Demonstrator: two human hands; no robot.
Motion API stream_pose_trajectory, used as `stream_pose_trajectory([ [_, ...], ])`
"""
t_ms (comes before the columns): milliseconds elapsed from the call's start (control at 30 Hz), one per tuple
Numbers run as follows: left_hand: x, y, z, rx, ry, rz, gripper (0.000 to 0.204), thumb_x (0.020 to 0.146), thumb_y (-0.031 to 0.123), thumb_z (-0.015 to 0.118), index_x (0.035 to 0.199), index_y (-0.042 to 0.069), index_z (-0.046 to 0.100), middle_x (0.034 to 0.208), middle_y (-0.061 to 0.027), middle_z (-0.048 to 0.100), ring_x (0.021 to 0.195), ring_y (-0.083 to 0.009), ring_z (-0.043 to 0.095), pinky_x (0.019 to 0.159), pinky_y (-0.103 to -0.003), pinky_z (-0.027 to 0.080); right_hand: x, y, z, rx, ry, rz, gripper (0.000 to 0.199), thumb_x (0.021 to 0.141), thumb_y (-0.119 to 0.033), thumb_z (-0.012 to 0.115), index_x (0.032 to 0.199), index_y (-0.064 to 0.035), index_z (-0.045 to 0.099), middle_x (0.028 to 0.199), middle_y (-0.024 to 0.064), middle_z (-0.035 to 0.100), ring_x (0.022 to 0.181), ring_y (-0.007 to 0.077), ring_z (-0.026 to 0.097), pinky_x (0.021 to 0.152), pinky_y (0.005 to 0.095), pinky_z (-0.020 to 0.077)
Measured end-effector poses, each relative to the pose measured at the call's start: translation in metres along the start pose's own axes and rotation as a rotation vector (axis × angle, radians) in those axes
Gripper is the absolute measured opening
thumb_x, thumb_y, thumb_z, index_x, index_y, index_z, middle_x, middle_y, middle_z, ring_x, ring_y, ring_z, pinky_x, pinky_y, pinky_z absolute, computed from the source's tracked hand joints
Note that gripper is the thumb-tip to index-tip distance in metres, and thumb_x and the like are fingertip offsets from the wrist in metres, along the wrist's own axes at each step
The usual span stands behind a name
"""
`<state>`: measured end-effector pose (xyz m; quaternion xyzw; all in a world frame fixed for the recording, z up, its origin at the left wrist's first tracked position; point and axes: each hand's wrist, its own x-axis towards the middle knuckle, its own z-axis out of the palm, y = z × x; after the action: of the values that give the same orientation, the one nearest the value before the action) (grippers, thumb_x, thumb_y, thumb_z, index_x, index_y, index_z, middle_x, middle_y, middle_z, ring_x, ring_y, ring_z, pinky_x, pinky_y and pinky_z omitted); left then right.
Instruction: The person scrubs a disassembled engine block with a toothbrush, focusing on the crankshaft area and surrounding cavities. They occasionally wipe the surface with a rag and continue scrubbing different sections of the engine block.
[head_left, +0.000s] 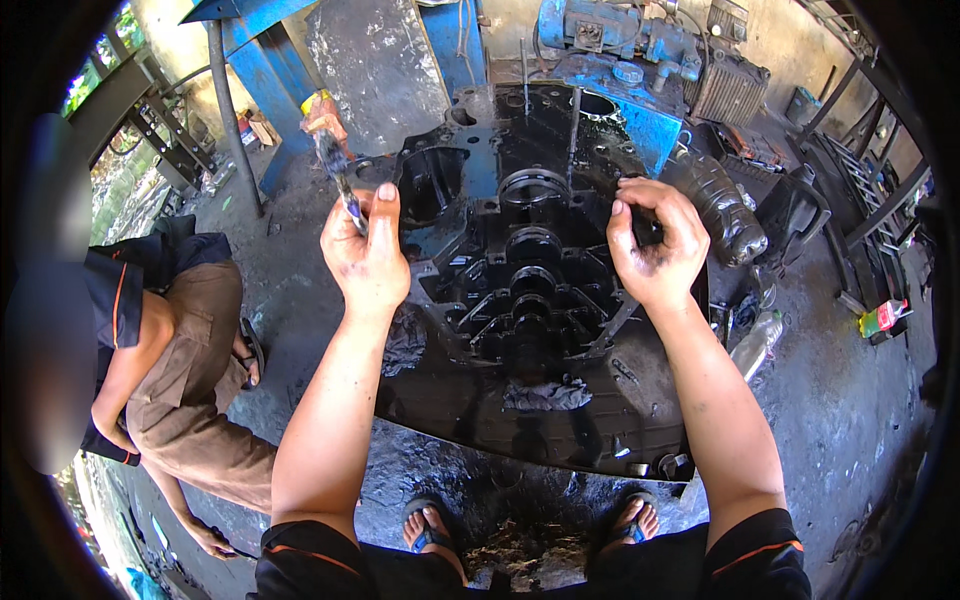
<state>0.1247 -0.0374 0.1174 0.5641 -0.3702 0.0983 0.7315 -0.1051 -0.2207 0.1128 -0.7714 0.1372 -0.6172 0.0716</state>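
Crouching person (170,370) at floor's left edge, bottle (755,343) right of engine block (530,300); left hand (365,255) clamped on brush (335,165), right hand (655,245) closed, contents indiscernible.

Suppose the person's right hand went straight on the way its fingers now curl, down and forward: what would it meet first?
Most likely the black engine block directly beneath the right hand, near its upper right edge. Depth is unclear, and the fingers may already be touching it.

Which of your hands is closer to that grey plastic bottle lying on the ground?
Right. The right hand is over the engine block's right edge, just up-left of the bottle; the left hand holds a brush across the block.
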Motion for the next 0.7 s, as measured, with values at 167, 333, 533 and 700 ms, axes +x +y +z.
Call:
stream_pose_trajectory([
  [167,0.002,0.0006,0.0006,-0.028,-0.024,0.006,0.035,0.103,0.02,0.072,0.075,0.008,0.054,0.066,0.0085,0.048,0.063,-0.0023,0.038,0.056,-0.026,0.031,0.0034,0.0028,0.0031,0.025,0.02,-0.039,0.013,0.079,-0.005,0.078,0.09,-0.0081,0.071,0.092,0.0071,0.077,0.087,0.0267,0.076,0.08,0.0357,0.0587],
  [333,0.0053,-0.0048,0.0027,0.009,-0.019,0.022,0.036,0.102,0.021,0.073,0.075,0.008,0.055,0.066,0.0088,0.047,0.063,-0.002,0.038,0.056,-0.025,0.031,0.0022,0.0093,0.0042,-0.01,0.019,-0.058,0.011,0.081,-0.006,0.078,0.089,-0.0075,0.071,0.089,0.0074,0.076,0.085,0.0279,0.076,0.08,0.0367,0.0588],
  [533,0.0049,-0.0076,0.0011,-0.038,-0.017,-0.004,0.032,0.101,0.02,0.075,0.077,0.008,0.058,0.067,0.0083,0.05,0.063,-0.0023,0.04,0.056,-0.025,0.033,-0.0026,0.0044,0.0013,0.026,-0.008,0.034,0.01,0.082,-0.007,0.078,0.09,-0.0077,0.073,0.089,0.0084,0.077,0.088,0.0284,0.077,0.082,0.0376,0.0591],
  [700,0.0054,-0.0052,0.0016,-0.031,-0.007,0.047,0.031,0.1,0.016,0.076,0.076,0.007,0.057,0.068,0.0083,0.049,0.065,-0.0025,0.041,0.058,-0.026,0.034,-0.0021,-0.0005,0.0017,0.013,-0.011,0.106,0.008,0.083,-0.008,0.078,0.09,-0.0077,0.073,0.089,0.0088,0.077,0.089,0.0282,0.077,0.084,0.0372,0.0591],
])
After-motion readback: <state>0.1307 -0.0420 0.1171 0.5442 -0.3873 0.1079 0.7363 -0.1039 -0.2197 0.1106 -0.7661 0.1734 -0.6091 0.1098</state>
